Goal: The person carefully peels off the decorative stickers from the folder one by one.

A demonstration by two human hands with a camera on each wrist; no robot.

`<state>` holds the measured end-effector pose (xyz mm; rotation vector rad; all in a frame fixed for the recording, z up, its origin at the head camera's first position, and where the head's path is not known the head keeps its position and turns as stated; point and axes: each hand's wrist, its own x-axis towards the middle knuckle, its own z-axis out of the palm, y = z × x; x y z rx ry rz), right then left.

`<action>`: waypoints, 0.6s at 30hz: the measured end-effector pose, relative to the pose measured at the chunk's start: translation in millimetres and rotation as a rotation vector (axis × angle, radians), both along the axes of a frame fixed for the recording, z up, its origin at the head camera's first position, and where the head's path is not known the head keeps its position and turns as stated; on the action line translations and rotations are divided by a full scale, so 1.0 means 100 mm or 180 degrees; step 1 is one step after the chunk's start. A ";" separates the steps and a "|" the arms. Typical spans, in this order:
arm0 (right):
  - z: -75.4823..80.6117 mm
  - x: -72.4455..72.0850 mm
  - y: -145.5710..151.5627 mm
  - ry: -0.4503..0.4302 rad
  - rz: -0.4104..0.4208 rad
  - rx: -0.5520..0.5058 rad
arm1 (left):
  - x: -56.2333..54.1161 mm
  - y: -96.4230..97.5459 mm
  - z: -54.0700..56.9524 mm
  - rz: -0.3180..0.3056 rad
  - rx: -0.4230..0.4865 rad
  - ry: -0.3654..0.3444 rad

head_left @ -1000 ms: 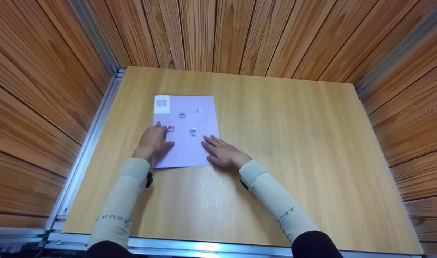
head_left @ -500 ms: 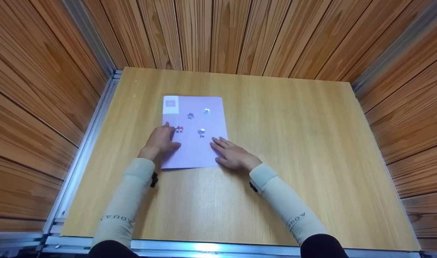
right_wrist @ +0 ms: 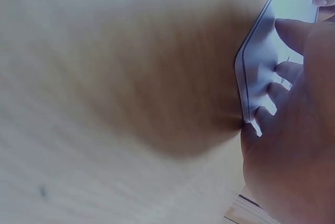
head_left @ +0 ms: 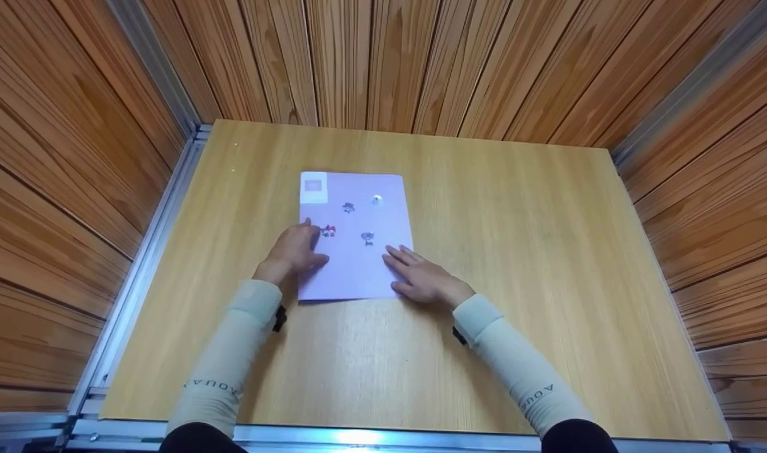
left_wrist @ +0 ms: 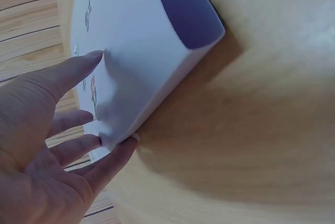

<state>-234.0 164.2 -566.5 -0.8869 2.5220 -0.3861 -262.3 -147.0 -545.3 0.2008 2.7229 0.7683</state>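
A lilac folder [head_left: 352,270] lies on the wooden table, with a pale square label [head_left: 313,186] in its upper left corner and several small character stickers [head_left: 367,238] on its cover. My left hand [head_left: 293,248] rests along its left edge, thumb and fingertips on the cover. In the left wrist view the near end of the folder [left_wrist: 136,35] gapes a little beside a rounded fold. On the opposite side my right hand [head_left: 426,277] rests extended fingers on the lower right edge. Layered edges of the folder show beneath those fingertips in the right wrist view.
The wooden table [head_left: 534,264] stretches to both sides of the folder. Wood-plank walls [head_left: 396,69] enclose it at the back and sides. Metal rails [head_left: 150,264] run along the left and front edges.
Folder and both hands have slid to the right across the table together. The hands keep the same placement on its two edges. The head view has shifted slightly.
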 end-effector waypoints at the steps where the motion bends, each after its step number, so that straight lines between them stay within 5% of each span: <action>1: 0.00 0.01 0.02 0.0006 -0.0004 -0.0014 | 0.00 0.01 0.00 -0.0016 0.0007 0.0009; 18: -0.01 0.07 0.30 -0.0001 -0.0112 -0.0077 | 0.00 0.25 0.00 -0.0157 0.0170 -0.0035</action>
